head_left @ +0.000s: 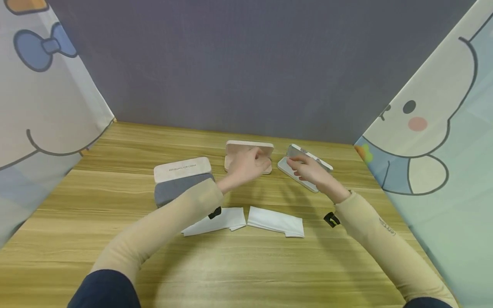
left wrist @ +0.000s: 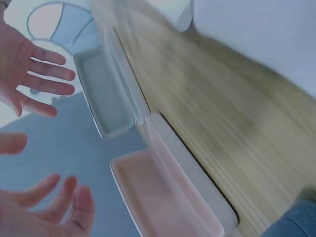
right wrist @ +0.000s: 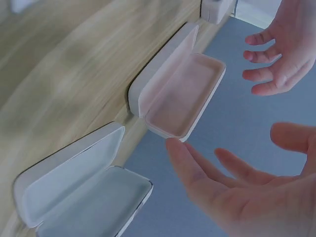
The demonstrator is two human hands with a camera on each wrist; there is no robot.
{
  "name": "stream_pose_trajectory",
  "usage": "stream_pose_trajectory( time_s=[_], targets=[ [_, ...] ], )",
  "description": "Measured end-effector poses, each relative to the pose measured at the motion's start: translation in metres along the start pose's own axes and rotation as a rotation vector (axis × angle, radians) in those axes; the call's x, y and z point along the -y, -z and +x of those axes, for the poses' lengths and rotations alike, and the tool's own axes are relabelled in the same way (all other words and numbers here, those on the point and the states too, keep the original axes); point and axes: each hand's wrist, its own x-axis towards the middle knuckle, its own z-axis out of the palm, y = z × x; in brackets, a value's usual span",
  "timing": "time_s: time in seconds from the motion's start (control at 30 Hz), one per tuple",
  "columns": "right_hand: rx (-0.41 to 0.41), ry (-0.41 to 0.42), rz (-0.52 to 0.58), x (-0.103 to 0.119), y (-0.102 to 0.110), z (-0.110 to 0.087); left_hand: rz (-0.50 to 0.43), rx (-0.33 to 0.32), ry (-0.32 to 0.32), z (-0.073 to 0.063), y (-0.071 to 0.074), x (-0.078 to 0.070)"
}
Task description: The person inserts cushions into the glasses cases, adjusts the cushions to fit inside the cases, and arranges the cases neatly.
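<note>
An open glasses case with a pink lining [head_left: 233, 148] stands at the back of the table, its lid raised. My left hand [head_left: 246, 164] hovers over it, fingers loosely bent and holding nothing. To its right is another open glasses case [head_left: 286, 168], pale grey inside, with its lid tilted up. Above that one is my right hand [head_left: 310, 171], fingers relaxed with nothing between them. The right wrist view shows the pink-lined case [right wrist: 180, 96] and the grey-lined case [right wrist: 94, 207] with bare insides; a right fingertip overlaps the pink-lined case's edge there, contact unclear.
Left of the hands lie a closed white case [head_left: 182, 169] with printed lettering and a dark grey case [head_left: 179, 188], partly behind my left sleeve. Two folded white cloths [head_left: 275, 220] lie nearer me. A grey panel [head_left: 239, 68] rises behind the wooden table [head_left: 246, 265].
</note>
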Motion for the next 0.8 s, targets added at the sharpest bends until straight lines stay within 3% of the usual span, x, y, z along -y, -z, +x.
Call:
stream_pose_trajectory(
  time_s=[0.27, 0.5, 0.8],
  targets=[
    [-0.03, 0.025, -0.143, -0.021, -0.005, -0.033, 0.047, 0.127, -0.224, -0.016, -0.013, 0.004],
    [-0.018, 0.031, -0.147, -0.042, -0.013, -0.056, 0.089, 0.298, -0.187, -0.027, -0.024, 0.015],
    [0.015, 0.069, -0.131, -0.065, -0.02, -0.07, 0.152, 0.338, -0.242, -0.037, -0.03, 0.02]
  ],
)
